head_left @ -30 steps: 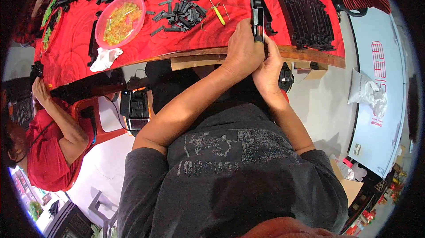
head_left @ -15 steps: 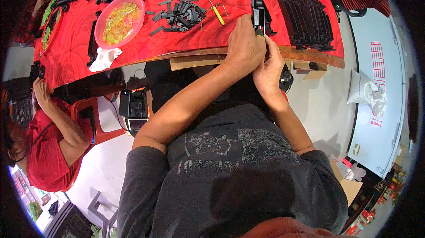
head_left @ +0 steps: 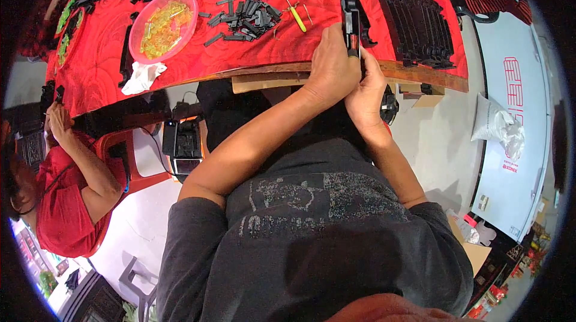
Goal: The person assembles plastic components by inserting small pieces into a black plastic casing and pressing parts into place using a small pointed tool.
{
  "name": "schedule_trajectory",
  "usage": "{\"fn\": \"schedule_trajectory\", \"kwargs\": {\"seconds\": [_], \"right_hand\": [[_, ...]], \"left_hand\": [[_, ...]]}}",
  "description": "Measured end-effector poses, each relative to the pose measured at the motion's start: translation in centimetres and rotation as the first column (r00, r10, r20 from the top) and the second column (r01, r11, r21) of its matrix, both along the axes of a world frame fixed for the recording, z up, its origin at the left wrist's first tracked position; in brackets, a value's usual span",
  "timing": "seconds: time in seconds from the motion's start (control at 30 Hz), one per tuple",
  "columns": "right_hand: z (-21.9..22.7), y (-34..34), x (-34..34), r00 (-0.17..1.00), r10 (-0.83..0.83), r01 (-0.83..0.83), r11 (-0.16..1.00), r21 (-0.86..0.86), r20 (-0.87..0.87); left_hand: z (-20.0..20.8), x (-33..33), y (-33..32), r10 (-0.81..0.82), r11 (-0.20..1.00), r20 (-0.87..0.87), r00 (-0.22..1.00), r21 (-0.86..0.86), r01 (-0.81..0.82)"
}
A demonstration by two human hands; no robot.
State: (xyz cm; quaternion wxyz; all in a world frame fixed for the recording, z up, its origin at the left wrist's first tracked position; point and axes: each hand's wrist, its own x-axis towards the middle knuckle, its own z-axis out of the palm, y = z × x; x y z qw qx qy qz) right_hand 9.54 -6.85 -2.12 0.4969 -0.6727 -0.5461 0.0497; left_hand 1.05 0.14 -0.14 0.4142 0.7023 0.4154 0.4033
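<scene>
A long black plastic part [head_left: 350, 5] points away from me over the table's front edge, its near end between my hands. My left hand [head_left: 335, 69] is closed along its left side, fingers mostly hidden from view. From the right, my right hand [head_left: 367, 89] wraps the near end, thumb side up. A small reddish patch shows in the part's slot just beyond my hands. Another black piece [head_left: 365, 28] lies close beside it on the red tablecloth [head_left: 258, 58]. Whether my fingers hold a smaller piece as well is hidden.
Left of my hands lie a yellow-handled pick [head_left: 297, 19], a pile of small black pieces [head_left: 246, 19], a pink bowl [head_left: 133, 37] of yellow parts and a crumpled tissue [head_left: 143, 78]. Black strips [head_left: 417, 31] are lined up at right. A co-worker in red [head_left: 78, 196] sits at left.
My left hand has shifted slightly toward me along the black part, and more of its slot shows, with a reddish patch. The co-worker's hand at left has moved a little.
</scene>
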Motion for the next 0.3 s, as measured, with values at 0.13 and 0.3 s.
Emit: {"fn": "schedule_trajectory", "kwargs": {"seconds": [0.13, 0.3], "right_hand": [[0.25, 0.04, -0.39, 1.0, 0.019, -0.02, 1.0, -0.024, -0.007], [-0.57, -0.02, -0.02, 0.998, 0.016, -0.02, 0.998, -0.059, -0.064]], "left_hand": [[0.14, -0.06, 0.17, -0.014, 0.997, 0.019, 1.0, -0.071, 0.015], [0.4, -0.3, 0.17, -0.035, 0.994, -0.076, 0.996, -0.101, 0.027]]}}
